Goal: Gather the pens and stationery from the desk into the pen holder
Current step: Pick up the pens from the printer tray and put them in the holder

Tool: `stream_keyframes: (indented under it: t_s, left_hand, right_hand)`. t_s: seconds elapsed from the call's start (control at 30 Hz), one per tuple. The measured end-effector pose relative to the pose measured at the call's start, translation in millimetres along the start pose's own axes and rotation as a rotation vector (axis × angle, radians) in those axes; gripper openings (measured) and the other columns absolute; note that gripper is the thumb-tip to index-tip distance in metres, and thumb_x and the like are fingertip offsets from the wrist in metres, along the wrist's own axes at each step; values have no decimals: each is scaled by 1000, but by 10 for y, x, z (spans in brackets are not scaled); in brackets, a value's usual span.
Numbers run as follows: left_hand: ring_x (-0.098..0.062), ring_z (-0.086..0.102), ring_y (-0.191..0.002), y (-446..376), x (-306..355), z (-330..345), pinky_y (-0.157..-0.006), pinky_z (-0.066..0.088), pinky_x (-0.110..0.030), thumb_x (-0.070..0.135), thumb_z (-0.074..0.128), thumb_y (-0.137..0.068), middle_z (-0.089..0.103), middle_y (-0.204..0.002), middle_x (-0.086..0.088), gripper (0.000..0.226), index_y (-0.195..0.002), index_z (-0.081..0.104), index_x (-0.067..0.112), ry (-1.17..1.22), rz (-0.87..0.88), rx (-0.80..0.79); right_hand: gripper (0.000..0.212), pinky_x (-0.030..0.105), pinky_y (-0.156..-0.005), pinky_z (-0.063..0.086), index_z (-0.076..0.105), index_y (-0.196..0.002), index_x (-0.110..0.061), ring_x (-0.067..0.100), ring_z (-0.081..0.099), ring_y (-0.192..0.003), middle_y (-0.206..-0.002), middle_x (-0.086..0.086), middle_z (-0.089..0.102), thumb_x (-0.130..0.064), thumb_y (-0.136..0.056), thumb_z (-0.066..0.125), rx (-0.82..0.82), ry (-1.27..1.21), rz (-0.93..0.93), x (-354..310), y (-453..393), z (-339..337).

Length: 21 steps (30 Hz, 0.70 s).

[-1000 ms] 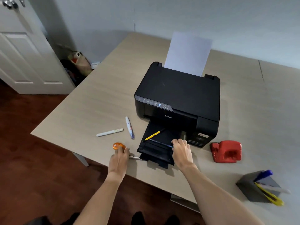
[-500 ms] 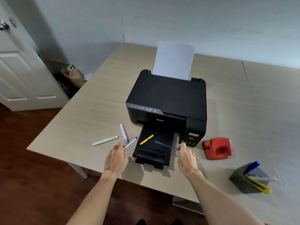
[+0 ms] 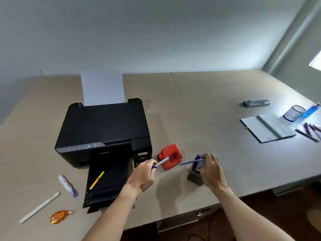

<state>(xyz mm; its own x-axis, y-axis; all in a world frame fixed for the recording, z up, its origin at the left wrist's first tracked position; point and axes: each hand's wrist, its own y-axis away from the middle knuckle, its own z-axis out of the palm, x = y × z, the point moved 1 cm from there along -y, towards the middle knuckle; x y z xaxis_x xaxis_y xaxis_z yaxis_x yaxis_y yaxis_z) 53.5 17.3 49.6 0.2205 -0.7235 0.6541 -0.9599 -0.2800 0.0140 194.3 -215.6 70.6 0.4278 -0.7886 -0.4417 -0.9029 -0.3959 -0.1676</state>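
My left hand grips a white pen with a blue tip, pointing it up and right over the red hole punch. My right hand holds a clear blue pen level, right at the top of the grey pen holder, which has a dark blue marker standing in it. A yellow pen lies on the printer's output tray. On the desk at the left lie a white-and-purple marker, a long white pen and an orange tape dispenser.
A black printer with a paper sheet stands left of centre. At the far right are a black mesh cup, an open notebook, several dark pens, a blue item and a grey stapler. The desk edge runs just below my hands.
Both hands picked up pens near the printer tray and swung right to the grey holder. My view turned right, bringing the far right items into sight.
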Motion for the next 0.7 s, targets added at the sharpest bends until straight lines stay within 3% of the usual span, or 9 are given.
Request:
stream_keyframes:
  t_s: [0.07, 0.2, 0.4, 0.53, 0.7]
  left_hand:
    - [-27, 61, -88, -252, 268, 87, -76, 52, -43, 18, 45, -88, 66, -99, -6, 16, -101, 51, 25, -15, 7, -44]
    - [-30, 61, -86, -622, 706, 174, -74, 51, -41, 15, 51, -88, 65, -95, -9, 8, -95, 55, 17, -75, 74, -87]
    - [-28, 61, -82, -960, 1031, 314, -72, 54, -42, 13, 51, -84, 64, -88, -9, 9, -87, 60, 15, -223, 177, -143]
    - [-30, 61, -86, -1051, 1198, 433, -73, 53, -37, 10, 53, -84, 59, -95, -11, 13, -88, 65, 11, -312, 242, -212]
    - [-31, 61, -93, -1098, 1297, 595, -80, 54, -35, 4, 55, -84, 57, -106, -13, 20, -99, 68, 6, -306, 249, -272]
  right_hand:
    - [15, 43, -75, 50, 58, -95, -5, 34, 55, -89, -95, 15, 60, -1, -81, 58, 19, 34, 56, 173, -20, -179]
    - [19, 41, -81, 48, 59, -98, -2, 35, 54, -94, -99, 20, 58, 4, -82, 53, 49, 76, 142, 362, -53, -364]
    - [30, 37, -89, 44, 57, -107, -5, 31, 50, -103, -108, 16, 58, 4, -82, 43, -105, 148, 165, 394, -159, -406]
    - [34, 37, -93, 41, 55, -112, -6, 32, 50, -109, -115, 16, 58, 5, -84, 41, -210, 103, 169, 438, -156, -408]
    - [44, 39, -97, 38, 51, -124, -7, 32, 52, -112, -121, 15, 60, -1, -81, 45, -156, 28, 202, 539, -130, -453]
